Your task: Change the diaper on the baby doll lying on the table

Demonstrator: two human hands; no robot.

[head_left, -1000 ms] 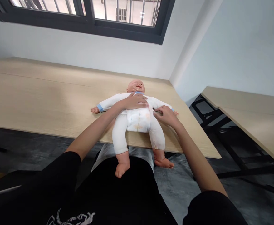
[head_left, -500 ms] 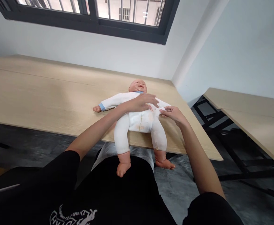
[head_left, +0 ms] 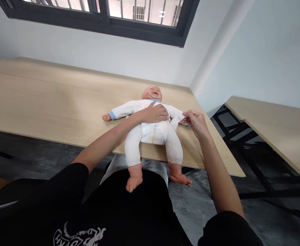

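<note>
White cloth-bodied baby doll [head_left: 150, 131] lying on its back across a pale wood-grain table [head_left: 50, 92], legs over the edge; your open left hand [head_left: 153, 113] rests flat on its chest, seemingly pinning it steady, while your right hand [head_left: 196, 123] pinches a thin white tab [head_left: 180, 119] beside the torso.

infant manikin [head_left: 152, 133] lying supine at centre of the frame on a pale wooden table [head_left: 50, 92], head [head_left: 152, 93] toward the top, arms spread. white long-sleeved suit [head_left: 124, 110] with blue cuffs and collar, its white flap [head_left: 177, 121] lifted clear of the torso at right. legs slightly parted, extending past the table's near edge; bare feet [head_left: 134, 183] hanging beyond it at lower centre.
</note>
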